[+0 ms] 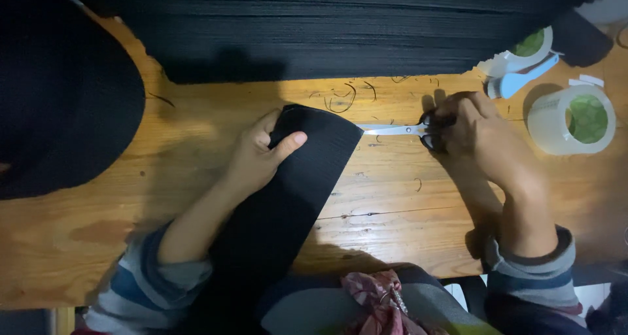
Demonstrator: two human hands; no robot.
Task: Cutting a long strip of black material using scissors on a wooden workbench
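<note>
Black handles of the scissors (pixel 409 130) sit inside the closed grip of the right hand (pixel 474 129), their steel blades lying level, tips pointing left at the edge of the black ribbed strip (pixel 294 178). The left hand (pixel 261 155) pinches that strip's top end, thumb over it. Two tape rolls (pixel 575 119) stand to the right on the wooden bench (pixel 392 204).

black ribbed fabric strip (pixel 288 191) flat on table; scissors (pixel 409 130) at its edge.
</note>
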